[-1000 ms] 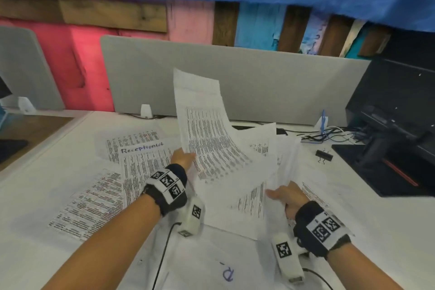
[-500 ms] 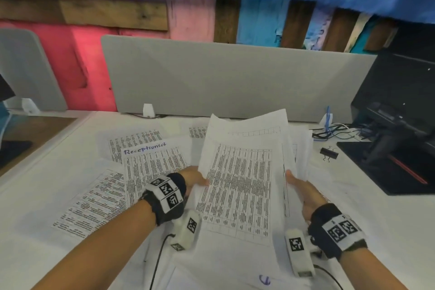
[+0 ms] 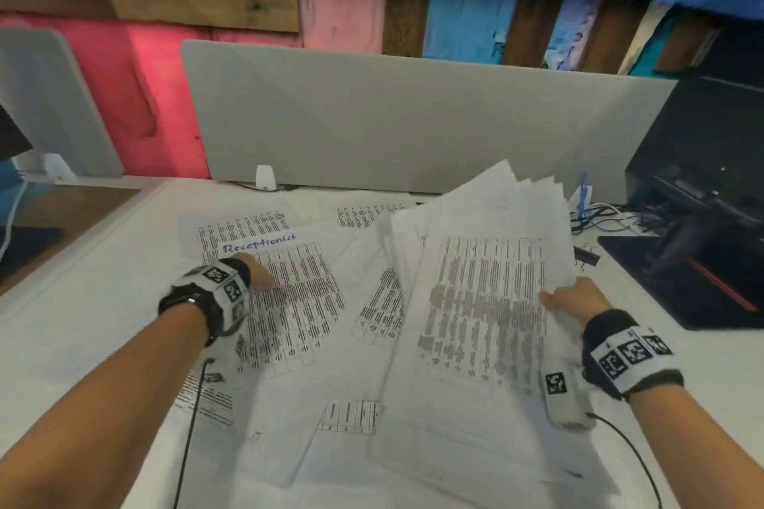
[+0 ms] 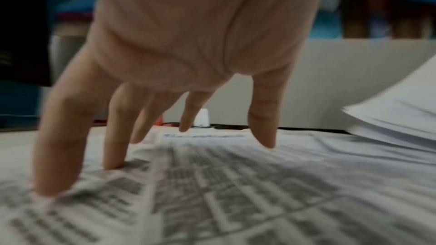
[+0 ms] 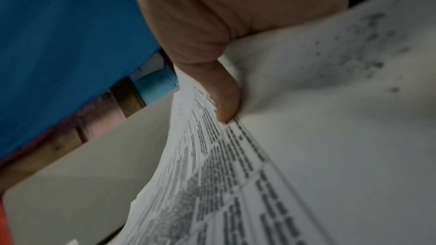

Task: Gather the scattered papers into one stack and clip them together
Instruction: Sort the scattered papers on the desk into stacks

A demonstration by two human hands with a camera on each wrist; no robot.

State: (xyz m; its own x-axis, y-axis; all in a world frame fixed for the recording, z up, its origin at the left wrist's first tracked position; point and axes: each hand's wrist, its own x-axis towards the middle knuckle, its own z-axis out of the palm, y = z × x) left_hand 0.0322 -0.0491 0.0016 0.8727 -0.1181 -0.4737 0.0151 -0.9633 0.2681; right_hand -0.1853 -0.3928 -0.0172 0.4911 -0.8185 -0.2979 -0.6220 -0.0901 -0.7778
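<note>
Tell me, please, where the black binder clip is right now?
In the head view, the binder clip lies on the white desk at the right, between the held stack of papers and the black monitor base.

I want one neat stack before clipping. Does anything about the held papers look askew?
Yes. The bundle pinched in the right hand is fanned, its far corners splayed apart. Sheets also lie loose on the desk, including the "Receptionist" page under the left hand.

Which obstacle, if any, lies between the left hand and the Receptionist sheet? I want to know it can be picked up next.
Nothing visible: the left hand already touches the Receptionist sheet with straight fingers.
</note>
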